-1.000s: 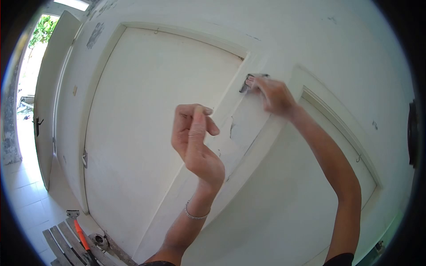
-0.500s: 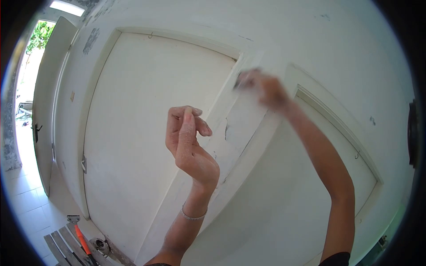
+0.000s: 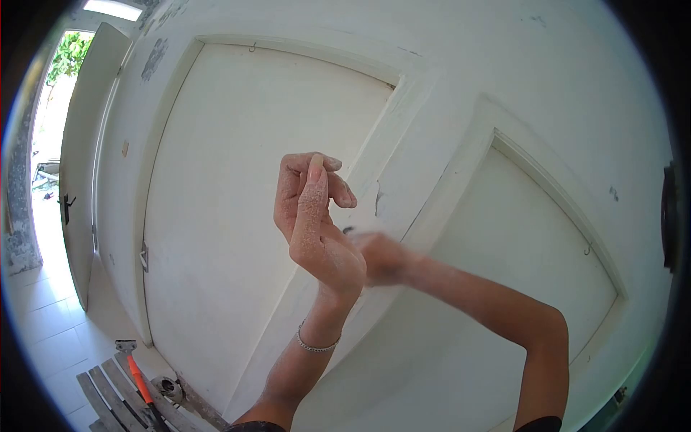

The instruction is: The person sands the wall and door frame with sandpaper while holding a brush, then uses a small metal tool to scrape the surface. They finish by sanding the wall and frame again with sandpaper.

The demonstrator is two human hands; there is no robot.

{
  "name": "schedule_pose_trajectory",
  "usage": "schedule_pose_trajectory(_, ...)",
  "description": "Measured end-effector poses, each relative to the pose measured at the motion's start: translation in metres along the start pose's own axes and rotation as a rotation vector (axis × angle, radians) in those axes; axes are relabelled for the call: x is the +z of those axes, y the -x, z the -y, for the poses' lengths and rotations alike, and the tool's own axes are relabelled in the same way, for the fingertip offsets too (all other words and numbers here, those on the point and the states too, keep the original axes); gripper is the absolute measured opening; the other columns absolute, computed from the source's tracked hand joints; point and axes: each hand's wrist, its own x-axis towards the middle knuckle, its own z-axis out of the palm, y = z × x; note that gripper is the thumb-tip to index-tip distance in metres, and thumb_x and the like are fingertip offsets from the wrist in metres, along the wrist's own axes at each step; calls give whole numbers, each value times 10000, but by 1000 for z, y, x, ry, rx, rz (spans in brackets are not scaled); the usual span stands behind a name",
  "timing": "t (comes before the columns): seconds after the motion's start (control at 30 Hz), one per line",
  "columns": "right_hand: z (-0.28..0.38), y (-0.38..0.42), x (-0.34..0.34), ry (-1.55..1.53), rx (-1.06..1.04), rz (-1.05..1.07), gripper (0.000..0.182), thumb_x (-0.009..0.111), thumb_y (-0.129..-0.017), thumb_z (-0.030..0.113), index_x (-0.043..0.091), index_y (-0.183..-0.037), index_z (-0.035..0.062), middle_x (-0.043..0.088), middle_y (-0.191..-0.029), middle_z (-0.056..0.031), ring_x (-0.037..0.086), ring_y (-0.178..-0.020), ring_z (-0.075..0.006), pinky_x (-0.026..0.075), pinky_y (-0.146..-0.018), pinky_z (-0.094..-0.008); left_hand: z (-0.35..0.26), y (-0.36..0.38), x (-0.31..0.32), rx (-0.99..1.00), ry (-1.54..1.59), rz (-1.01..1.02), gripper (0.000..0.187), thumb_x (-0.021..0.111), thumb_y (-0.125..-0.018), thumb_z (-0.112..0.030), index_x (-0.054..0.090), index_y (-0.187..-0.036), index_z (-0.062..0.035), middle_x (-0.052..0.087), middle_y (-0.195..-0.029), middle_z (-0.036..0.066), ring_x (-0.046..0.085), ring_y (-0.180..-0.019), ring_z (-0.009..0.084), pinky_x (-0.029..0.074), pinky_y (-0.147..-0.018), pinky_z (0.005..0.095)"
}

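My left hand (image 3: 317,223) is raised in the middle of the view, dusted with white powder. Its fingers are curled and the thumb presses against the index finger; nothing shows in them. A thin beaded bracelet circles that wrist. Behind it, my right hand (image 3: 385,258) is close to the narrow wall strip (image 3: 410,176) between two door frames. Motion smears this hand, and the left one partly covers it. A small dark edge (image 3: 349,230) shows at its closed fingers, too blurred to name. The wall strip has cracks and a chipped patch.
A cream door (image 3: 223,180) stands left, a second door (image 3: 504,237) right. Low on the left, a scraper with an orange handle (image 3: 139,374) lies on a slatted wooden seat (image 3: 108,396). Beyond, an open door (image 3: 90,158) leads to daylight.
My right hand has swept down and left from high on the wall strip to behind my left hand. The left hand stays curled, and the view has shifted slightly.
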Motion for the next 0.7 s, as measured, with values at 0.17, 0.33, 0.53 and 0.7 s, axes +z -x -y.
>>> schedule_pose_trajectory(0.17, -81, -16, -123, 467, 215, -419, 495, 559, -792, -8, 591, -1278, 78, 722, -1008, -148, 705, -899, -343, 579, -807, -442, -7, -5, -6, 68, 11, -1, 213, 498, -956, -159, 584, -885, 23, 547, -880, 81, 460, -652, 111, 386, -635, 270)
schedule_pose_trajectory(0.33, -75, -28, -142, 459, 431, -441, 311, 546, -873, -8, 617, -1160, 88, 712, -975, -144, 691, -903, -349, 554, -785, -434, -3, -8, -10, 90, 3, -41, 228, 500, -950, -145, 606, -863, 36, 555, -890, 90, 467, -645, 112, 390, -596, 262)
schedule_pose_trajectory(0.53, -93, -22, -170, 583, 487, -569, 434, 565, -818, -14, 577, -1241, 82, 702, -959, -200, 697, -888, -374, 564, -776, -482, 5, -16, -38, 126, -119, 5, 224, 503, -947, -149, 591, -855, 36, 562, -853, 97, 471, -626, 107, 381, -580, 254)
schedule_pose_trajectory(0.7, -154, -34, -223, 769, 464, -566, 348, 588, -833, -6, 600, -1172, 72, 717, -987, -184, 703, -952, -347, 568, -822, -446, -22, -7, -104, 47, -452, 212, 194, 437, -956, -120, 525, -844, 13, 495, -817, 78, 465, -690, 128, 382, -609, 263)
